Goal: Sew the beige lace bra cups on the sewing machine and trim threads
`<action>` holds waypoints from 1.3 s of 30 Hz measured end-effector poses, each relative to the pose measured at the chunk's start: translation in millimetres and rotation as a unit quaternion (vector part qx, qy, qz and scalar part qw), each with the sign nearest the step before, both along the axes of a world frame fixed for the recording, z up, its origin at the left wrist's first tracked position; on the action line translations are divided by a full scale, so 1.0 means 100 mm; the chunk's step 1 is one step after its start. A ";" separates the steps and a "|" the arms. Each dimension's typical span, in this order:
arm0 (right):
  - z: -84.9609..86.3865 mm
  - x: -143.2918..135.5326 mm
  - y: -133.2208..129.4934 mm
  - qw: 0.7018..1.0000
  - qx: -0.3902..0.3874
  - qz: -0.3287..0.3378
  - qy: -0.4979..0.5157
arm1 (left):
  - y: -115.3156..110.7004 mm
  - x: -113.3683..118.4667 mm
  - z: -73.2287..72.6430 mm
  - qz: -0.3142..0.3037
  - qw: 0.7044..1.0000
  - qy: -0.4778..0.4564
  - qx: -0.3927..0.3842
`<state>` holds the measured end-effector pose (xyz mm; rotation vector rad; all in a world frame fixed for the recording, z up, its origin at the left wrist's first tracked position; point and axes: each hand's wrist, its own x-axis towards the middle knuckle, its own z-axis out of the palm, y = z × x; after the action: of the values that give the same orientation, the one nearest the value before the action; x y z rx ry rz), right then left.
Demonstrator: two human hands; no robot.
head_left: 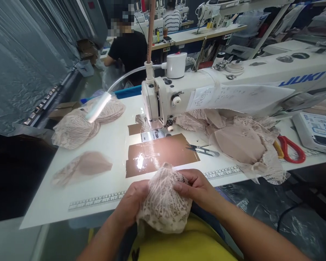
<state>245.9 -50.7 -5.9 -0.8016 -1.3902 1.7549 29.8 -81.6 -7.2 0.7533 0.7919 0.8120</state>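
Note:
Between my two hands, in front of the table's edge, is a beige lace bra cup (167,203), its patterned side facing me. My left hand (134,199) grips its left edge, with the fingers mostly behind the lace. On the other side my right hand (197,188) pinches the upper right edge, thumb on the front. Just beyond lies a brown sheet (163,152) on the sewing table under the machine's needle area. A single beige lace piece (83,166) rests on the table at the left.
A white JUKI sewing machine (184,88) spans the right, with a lit lamp (99,107). Stacked lace cups (78,127) sit at the back left. Thread snips (205,150), beige fabric pieces (239,141) and red-handled scissors (293,150) lie right. A person (130,54) sits beyond.

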 end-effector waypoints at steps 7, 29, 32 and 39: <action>-0.05 -0.13 0.02 0.991 0.017 -0.131 0.037 | -0.16 0.24 0.05 0.075 0.970 -0.218 -0.077; 0.20 -0.27 0.06 0.988 0.052 0.123 -0.078 | 0.02 -0.28 0.38 -0.039 0.919 0.314 0.234; 0.16 -0.30 0.03 0.986 0.108 0.072 -0.106 | -0.01 -0.18 0.28 -0.044 0.936 0.270 0.223; 0.09 -0.39 0.04 0.978 0.169 -0.030 -0.120 | -0.06 -0.22 0.29 -0.046 0.911 0.309 0.270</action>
<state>206.8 -47.0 3.5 -0.8751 -1.7453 1.3563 7.8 -87.4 21.3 1.5827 1.0944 0.7145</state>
